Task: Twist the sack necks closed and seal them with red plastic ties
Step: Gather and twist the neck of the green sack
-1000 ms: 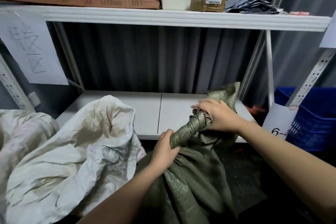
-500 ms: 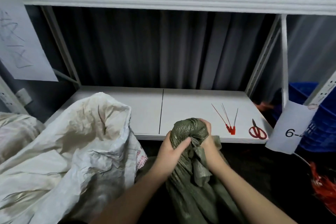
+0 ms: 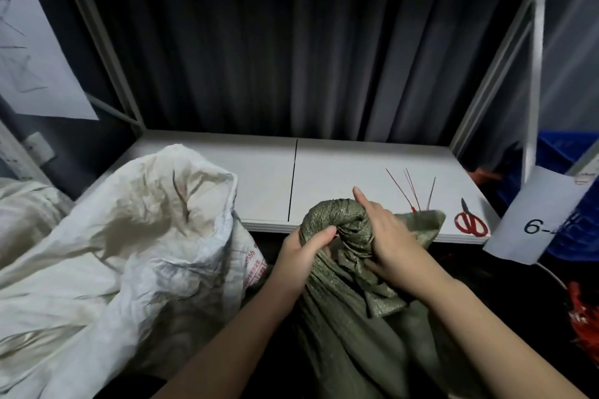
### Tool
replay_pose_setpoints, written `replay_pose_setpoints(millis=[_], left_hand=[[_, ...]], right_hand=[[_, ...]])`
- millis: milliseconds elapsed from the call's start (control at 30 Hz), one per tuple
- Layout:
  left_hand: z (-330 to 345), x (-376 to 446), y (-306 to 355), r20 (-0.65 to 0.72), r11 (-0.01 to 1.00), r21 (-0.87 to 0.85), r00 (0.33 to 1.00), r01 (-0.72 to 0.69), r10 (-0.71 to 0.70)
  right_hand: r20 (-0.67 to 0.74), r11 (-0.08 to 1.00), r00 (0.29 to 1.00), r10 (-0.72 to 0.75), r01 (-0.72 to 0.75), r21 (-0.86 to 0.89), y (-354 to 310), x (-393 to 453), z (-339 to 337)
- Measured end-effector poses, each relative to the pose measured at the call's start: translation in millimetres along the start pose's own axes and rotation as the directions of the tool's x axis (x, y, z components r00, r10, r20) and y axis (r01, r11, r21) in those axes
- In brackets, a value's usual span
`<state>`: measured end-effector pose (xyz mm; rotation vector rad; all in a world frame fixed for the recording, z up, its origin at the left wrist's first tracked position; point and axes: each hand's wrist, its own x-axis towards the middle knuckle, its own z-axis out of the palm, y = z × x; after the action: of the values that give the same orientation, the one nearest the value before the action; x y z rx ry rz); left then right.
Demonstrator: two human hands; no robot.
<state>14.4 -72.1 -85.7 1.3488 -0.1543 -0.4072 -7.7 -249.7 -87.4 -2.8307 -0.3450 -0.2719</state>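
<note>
At the shelf's front edge, with your left hand [image 3: 299,251] gripping the green sack's twisted neck [image 3: 337,220] and your right hand [image 3: 387,236] clasping its folded tail, keep the twist tight under the left grip before reaching for the red plastic ties [image 3: 413,191] just behind.

head cam | worn, looks fwd+down | close on hands, lower shelf [image 3: 356,172] beyond | single view, no overlap

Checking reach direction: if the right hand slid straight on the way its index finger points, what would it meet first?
Probably bare shelf board: the right hand points up-left over the green sack neck, away from the red ties. Depth is unclear.
</note>
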Motion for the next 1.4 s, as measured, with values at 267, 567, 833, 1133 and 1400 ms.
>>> replay_pose_setpoints(millis=[267, 567, 833, 1133, 1400], left_hand=[[3, -5, 1, -0.048, 0.994, 0.055, 0.994, -0.094, 0.097], [8, -1, -5, -0.079, 0.987, 0.134, 0.991, -0.093, 0.104], [13, 0, -15, -0.078, 0.972, 0.222, 0.992, -0.082, 0.102], [15, -3, -18, -0.097, 0.972, 0.162, 0.978, -0.170, 0.187], [19, -10, -12, -0.226, 0.974, -0.219, 0.974, -0.061, 0.011]], right_hand=[[-0.099, 0.907, 0.977, 0.191, -0.137, 0.398, -16, -6, -2], [0.094, 0.869, 0.991, 0.095, -0.128, 0.477, -9, -10, 22], [0.138, 0.994, 0.985, 0.105, -0.108, 0.015, -21, -16, 25], [-0.019, 0.933, 0.995, 0.096, -0.084, 0.350, -48, -15, 26], [-0.050, 0.853, 0.934, 0.353, -0.300, 0.427, -29, -26, 37]])
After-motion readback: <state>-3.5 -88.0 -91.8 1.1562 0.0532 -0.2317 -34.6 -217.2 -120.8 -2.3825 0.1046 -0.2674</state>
